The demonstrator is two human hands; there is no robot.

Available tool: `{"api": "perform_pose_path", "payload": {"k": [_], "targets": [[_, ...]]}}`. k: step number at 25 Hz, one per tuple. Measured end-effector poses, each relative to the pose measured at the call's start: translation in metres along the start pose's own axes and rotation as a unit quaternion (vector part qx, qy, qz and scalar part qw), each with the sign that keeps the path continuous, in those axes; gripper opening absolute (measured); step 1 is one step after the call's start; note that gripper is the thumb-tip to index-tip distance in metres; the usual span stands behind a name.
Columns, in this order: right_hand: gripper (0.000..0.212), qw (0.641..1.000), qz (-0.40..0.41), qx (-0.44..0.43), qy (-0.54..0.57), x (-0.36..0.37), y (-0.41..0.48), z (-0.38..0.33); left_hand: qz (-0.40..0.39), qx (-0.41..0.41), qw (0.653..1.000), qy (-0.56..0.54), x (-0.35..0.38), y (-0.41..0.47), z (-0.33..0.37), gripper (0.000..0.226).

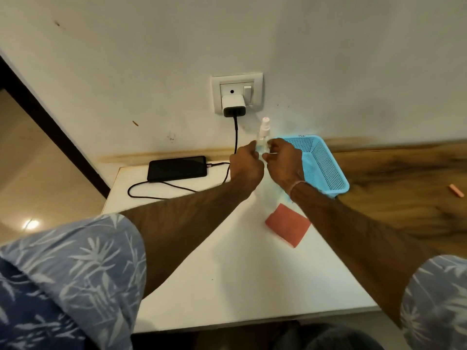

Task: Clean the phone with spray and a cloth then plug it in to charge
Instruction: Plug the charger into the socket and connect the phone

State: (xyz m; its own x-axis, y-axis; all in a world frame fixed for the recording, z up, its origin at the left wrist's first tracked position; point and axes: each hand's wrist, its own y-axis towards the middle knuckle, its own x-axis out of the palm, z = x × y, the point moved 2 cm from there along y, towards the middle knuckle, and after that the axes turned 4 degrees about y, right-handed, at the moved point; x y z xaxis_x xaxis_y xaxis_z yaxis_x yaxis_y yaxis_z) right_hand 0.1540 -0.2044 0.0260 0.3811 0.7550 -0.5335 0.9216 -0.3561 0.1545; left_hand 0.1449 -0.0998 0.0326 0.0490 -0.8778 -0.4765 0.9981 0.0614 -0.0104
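White wall backs a white bench, where your left grip and right grip meet round the lower half of an upright bottle. The fingers of the 2 grips curl against it, and its white nozzle stands clear above them. Blur hides how tightly each closes. The phone lies flat, screen dark, at the bench's far left corner, well apart from the bottle. A black cable runs from its right end up to a charger in the wall socket. Just right of your right grip sits a blue basket. A folded pink cloth lies nearer you, below that wrist.
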Motion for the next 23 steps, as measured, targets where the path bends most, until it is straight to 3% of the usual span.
{"api": "perform_pose_path", "payload": {"k": [3, 8, 13, 15, 23], "targets": [[0.03, 0.999, 0.01, -0.033, 0.01, -0.027, 0.03, -0.004, -0.007, 0.028, 1.0, -0.001, 0.01, 0.016, 0.033, 0.039], [0.032, 0.999, 0.001, -0.017, -0.029, -0.047, 0.072, 0.028, -0.12, 0.022, 0.992, 0.043, 0.044, 0.045, 0.05, 0.043], [0.028, 0.999, -0.021, -0.007, -0.033, -0.029, 0.081, 0.066, -0.105, 0.047, 0.956, 0.268, 0.063, 0.061, 0.033, 0.04], [0.028, 0.999, -0.03, -0.006, -0.031, -0.022, 0.081, 0.076, -0.095, 0.049, 0.947, 0.304, 0.069, 0.064, 0.025, 0.038], [0.041, 0.999, -0.04, 0.022, -0.026, -0.026, 0.072, 0.076, -0.089, 0.051, 0.968, 0.228, 0.059, 0.049, 0.01, 0.05]]}}
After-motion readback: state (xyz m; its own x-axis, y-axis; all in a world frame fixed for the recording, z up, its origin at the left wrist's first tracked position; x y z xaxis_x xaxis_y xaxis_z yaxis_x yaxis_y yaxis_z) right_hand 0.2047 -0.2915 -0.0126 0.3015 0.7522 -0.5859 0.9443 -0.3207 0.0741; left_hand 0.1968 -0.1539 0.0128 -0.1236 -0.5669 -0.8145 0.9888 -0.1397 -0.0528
